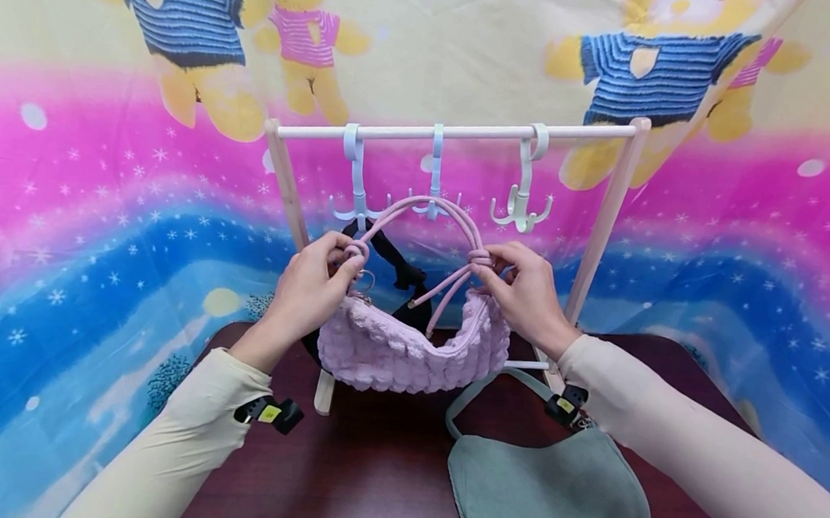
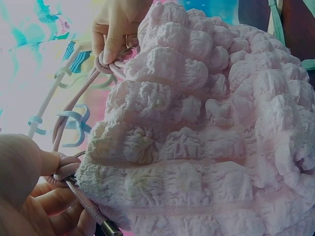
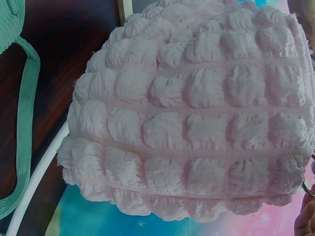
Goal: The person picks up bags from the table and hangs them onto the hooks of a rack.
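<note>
Both hands hold up a puffy pink handbag (image 1: 409, 362) in front of a hook rack. Its corded handle (image 1: 418, 201) arches upward and overlaps the middle blue hook (image 1: 436, 165) in the head view. My left hand (image 1: 314, 279) pinches the handle's knot on the left side. At the knot on the right, my right hand (image 1: 527, 290) grips between thumb and fingers, with loose cord ends (image 1: 441, 300) dangling beside it. The left wrist view shows both knots, each in a hand. Mostly the bag's quilted side (image 3: 197, 108) fills the right wrist view.
The rack's white rail (image 1: 465, 132) also carries a left blue hook (image 1: 358, 168) and a pale green hook (image 1: 524, 178). A black bag (image 1: 400, 266) hangs behind the pink one, partly hidden. On the dark table (image 1: 373, 478) lies a green shoulder bag (image 1: 551, 489), front right.
</note>
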The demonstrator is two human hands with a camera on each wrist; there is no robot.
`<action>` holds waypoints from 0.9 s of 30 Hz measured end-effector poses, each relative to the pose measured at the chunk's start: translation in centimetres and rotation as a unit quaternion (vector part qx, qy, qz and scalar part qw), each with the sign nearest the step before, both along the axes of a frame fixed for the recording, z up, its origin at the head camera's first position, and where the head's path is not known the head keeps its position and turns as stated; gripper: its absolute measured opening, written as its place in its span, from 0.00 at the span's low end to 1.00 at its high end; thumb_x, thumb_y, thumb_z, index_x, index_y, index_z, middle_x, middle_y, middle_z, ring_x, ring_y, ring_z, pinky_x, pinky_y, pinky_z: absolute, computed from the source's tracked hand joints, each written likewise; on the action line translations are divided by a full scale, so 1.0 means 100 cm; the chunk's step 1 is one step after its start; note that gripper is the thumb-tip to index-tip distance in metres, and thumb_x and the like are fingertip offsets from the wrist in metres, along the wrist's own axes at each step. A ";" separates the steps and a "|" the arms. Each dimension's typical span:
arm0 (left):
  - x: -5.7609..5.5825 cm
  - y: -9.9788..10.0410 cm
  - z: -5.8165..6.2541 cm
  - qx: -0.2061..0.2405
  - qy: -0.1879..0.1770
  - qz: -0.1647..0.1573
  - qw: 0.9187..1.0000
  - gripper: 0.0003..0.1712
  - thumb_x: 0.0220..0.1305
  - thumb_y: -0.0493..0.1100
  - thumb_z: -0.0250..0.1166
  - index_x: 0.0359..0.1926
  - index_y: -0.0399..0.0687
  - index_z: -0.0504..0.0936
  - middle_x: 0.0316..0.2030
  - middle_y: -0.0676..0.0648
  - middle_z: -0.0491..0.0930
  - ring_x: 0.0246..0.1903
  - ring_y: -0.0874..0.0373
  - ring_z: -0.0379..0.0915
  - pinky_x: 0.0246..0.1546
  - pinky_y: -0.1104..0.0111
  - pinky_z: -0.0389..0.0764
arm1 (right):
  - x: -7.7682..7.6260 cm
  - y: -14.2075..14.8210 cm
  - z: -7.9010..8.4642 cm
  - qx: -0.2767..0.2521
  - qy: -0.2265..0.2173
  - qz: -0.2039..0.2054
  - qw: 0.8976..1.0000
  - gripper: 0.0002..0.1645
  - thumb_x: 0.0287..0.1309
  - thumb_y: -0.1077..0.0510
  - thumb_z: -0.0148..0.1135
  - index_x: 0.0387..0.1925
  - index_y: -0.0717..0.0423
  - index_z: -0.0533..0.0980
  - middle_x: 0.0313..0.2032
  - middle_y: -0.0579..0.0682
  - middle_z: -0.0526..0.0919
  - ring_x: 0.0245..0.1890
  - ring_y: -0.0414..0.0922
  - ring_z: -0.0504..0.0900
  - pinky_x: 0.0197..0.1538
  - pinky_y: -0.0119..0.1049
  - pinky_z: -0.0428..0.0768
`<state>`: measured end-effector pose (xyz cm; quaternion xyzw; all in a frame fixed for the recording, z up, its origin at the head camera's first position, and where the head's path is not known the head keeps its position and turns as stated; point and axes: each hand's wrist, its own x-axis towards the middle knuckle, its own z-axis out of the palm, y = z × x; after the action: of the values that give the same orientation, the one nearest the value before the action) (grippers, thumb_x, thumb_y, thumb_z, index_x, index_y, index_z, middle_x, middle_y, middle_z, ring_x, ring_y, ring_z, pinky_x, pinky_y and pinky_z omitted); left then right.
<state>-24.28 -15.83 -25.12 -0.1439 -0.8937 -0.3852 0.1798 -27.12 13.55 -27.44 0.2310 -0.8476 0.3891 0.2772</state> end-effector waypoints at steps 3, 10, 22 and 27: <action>0.000 0.000 0.000 -0.002 0.000 0.000 1.000 0.17 0.77 0.52 0.56 0.57 0.50 0.76 0.46 0.47 0.88 0.35 0.55 0.87 0.39 0.60 0.78 | 0.000 0.000 -0.001 0.001 0.003 0.000 1.000 0.15 0.66 0.57 0.67 0.52 0.54 0.83 0.36 0.51 0.80 0.26 0.47 0.74 0.30 0.31 0.71; -0.001 0.000 -0.004 -0.008 -0.004 0.003 1.000 0.16 0.77 0.53 0.56 0.57 0.51 0.76 0.44 0.49 0.89 0.33 0.57 0.86 0.35 0.62 0.76 | -0.001 0.001 -0.003 0.004 0.003 -0.002 1.000 0.15 0.65 0.57 0.67 0.52 0.56 0.83 0.37 0.52 0.81 0.27 0.46 0.73 0.31 0.31 0.71; -0.001 0.001 -0.008 -0.002 -0.007 0.001 1.000 0.15 0.76 0.52 0.57 0.56 0.51 0.77 0.44 0.46 0.89 0.34 0.56 0.86 0.33 0.63 0.78 | -0.001 0.002 -0.006 0.006 -0.003 -0.004 1.000 0.15 0.65 0.57 0.67 0.52 0.56 0.83 0.38 0.52 0.81 0.27 0.47 0.76 0.30 0.30 0.74; -0.001 0.001 -0.010 -0.003 -0.003 0.001 1.000 0.15 0.76 0.52 0.57 0.55 0.51 0.77 0.44 0.47 0.89 0.34 0.56 0.86 0.32 0.63 0.77 | -0.002 0.003 -0.008 0.010 0.002 -0.006 1.000 0.15 0.65 0.58 0.67 0.52 0.56 0.83 0.37 0.52 0.81 0.27 0.47 0.75 0.30 0.30 0.72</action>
<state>-24.39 -15.74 -26.11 -0.1424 -0.8953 -0.3829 0.1774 -27.28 13.81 -28.24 0.2292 -0.8523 0.3787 0.2788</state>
